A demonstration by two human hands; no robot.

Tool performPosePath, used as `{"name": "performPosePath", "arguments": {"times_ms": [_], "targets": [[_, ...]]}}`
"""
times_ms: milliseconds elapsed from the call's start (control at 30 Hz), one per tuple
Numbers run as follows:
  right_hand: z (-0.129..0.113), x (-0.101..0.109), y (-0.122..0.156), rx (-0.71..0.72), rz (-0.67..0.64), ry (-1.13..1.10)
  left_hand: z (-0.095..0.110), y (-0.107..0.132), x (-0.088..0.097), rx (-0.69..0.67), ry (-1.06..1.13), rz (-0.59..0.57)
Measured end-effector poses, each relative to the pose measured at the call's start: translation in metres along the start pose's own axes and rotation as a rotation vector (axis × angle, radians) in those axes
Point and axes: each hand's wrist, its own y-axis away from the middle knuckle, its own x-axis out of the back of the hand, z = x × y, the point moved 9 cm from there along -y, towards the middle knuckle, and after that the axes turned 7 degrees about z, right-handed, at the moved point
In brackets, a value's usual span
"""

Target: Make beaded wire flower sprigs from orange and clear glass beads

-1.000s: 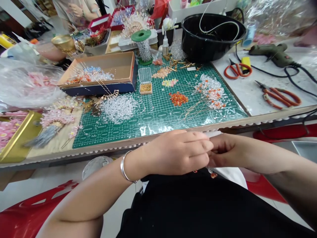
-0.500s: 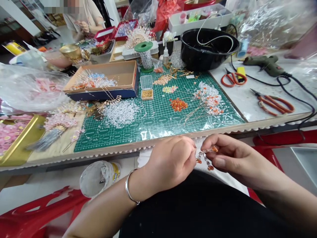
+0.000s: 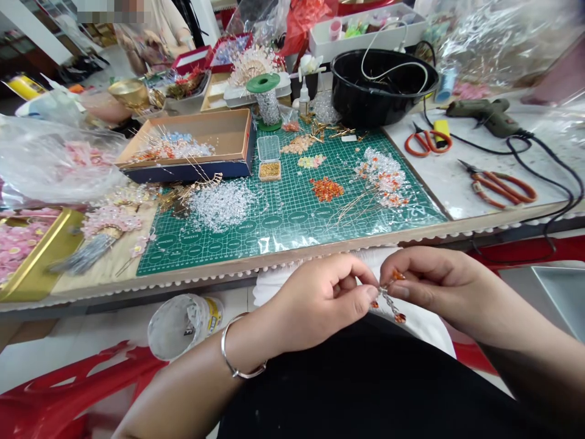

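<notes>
Over my lap, below the table's front edge, my left hand [image 3: 320, 299] and my right hand [image 3: 429, 283] meet fingertip to fingertip. Both pinch a small wired sprig of clear and orange beads [image 3: 389, 302], which dangles between them. A silver bangle circles my left wrist. On the green cutting mat [image 3: 283, 216] lie a heap of clear beads [image 3: 222, 204], a pile of orange beads [image 3: 326, 189] and a bunch of finished beaded sprigs [image 3: 384, 177] on gold wires.
A cardboard box [image 3: 223, 143] of beaded stems, a small clear bead case [image 3: 269, 158], a green wire spool [image 3: 265, 97], a black basin [image 3: 381, 82], orange scissors [image 3: 425, 140], pliers [image 3: 500, 183] and a glue gun [image 3: 482, 113] crowd the table. Another person sits at the far left. A plastic jar [image 3: 183, 323] lies below.
My hands have drawn close again; the fingertips now pinch the beaded sprig together, after being slightly apart half a second ago. The view has barely shifted.
</notes>
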Motion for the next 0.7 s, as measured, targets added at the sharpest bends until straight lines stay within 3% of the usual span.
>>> {"name": "performPosePath", "arguments": {"times_ms": [67, 167, 433, 533, 700], "targets": [[-0.002, 0.000, 0.002, 0.015, -0.014, 0.047, -0.011, -0.001, -0.006, 0.132, 0.155, -0.053], [0.000, 0.001, 0.002, 0.008, 0.002, 0.093, -0.021, -0.002, -0.010, 0.220, 0.277, -0.071], [-0.011, 0.002, 0.004, 0.052, 0.124, 0.175, -0.029, -0.003, 0.000, 0.241, 0.345, 0.087], [-0.026, 0.000, 0.011, 0.168, 0.198, 0.333, -0.028, -0.004, 0.006, 0.229, 0.321, 0.149], [-0.057, -0.012, 0.022, 0.535, 0.286, 0.652, -0.031, -0.004, 0.010, 0.245, 0.358, 0.177]]}}
